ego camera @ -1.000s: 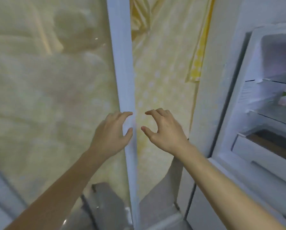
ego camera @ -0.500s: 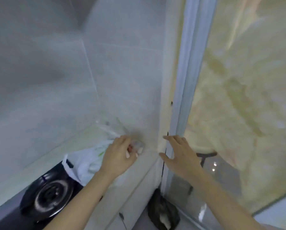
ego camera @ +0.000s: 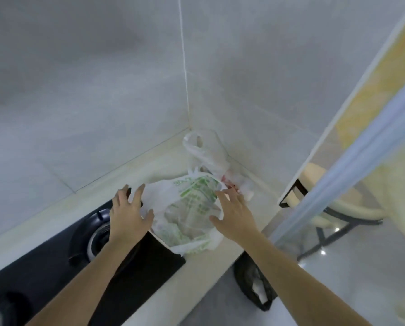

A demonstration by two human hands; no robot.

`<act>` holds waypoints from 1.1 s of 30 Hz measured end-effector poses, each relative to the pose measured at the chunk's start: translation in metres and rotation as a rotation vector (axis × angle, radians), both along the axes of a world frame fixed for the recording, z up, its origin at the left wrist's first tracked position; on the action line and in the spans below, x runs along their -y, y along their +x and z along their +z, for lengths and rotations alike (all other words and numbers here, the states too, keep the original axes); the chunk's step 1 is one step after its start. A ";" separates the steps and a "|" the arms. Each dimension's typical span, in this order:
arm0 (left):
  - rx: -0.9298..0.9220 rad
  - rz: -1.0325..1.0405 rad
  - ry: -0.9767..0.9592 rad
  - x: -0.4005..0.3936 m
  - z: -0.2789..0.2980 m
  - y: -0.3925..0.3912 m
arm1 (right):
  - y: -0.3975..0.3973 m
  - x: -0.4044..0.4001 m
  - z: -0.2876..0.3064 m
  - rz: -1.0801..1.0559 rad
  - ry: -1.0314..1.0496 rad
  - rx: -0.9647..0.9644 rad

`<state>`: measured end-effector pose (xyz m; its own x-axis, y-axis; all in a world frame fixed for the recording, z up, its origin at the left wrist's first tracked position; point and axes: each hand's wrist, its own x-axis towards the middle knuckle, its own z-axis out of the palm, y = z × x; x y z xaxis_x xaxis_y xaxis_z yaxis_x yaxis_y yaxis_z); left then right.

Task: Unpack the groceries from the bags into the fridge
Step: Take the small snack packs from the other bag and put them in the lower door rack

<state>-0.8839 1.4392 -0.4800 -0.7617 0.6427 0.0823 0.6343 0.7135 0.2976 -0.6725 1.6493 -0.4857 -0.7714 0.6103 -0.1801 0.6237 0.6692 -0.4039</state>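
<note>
Head view: both hands spread wide, holding nothing, left hand [ego camera: 128, 214] and right hand [ego camera: 234, 215] flanking the green-printed bag [ego camera: 189, 212] on the table [ego camera: 203, 274]. Grabbed loosely, it could spill onto the stove burner [ego camera: 98, 234] beside it. Counted: two bags there, with a clear bag [ego camera: 208, 156] behind; one dark bag [ego camera: 255, 288] below on the floor.

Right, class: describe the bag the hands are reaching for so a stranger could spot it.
Find the tiled corner of the pale countertop. Beside the black gas stove sits a white plastic bag with green print; the clear plastic bag behind has none.
</note>
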 end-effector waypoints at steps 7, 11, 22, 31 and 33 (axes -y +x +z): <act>0.466 0.166 0.050 -0.024 -0.060 -0.026 | -0.025 -0.031 -0.063 -0.182 -0.220 0.146; 0.479 0.114 0.025 -0.040 -0.080 0.000 | -0.042 -0.023 -0.078 -0.155 -0.301 0.063; 0.668 0.010 -0.101 -0.087 -0.123 0.094 | -0.072 -0.004 -0.102 -0.014 -1.194 -0.209; 0.455 0.229 0.086 -0.093 -0.133 0.102 | -0.051 -0.035 -0.111 0.253 -0.617 -0.053; 0.420 0.248 0.125 -0.088 -0.124 0.098 | -0.045 -0.041 -0.114 0.421 -0.364 -0.062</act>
<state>-0.7857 1.5273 -0.6044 -0.8741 0.4432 -0.1989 0.2576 0.7700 0.5837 -0.7179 1.6904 -0.5998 -0.9508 0.1544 -0.2686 0.3010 0.6657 -0.6828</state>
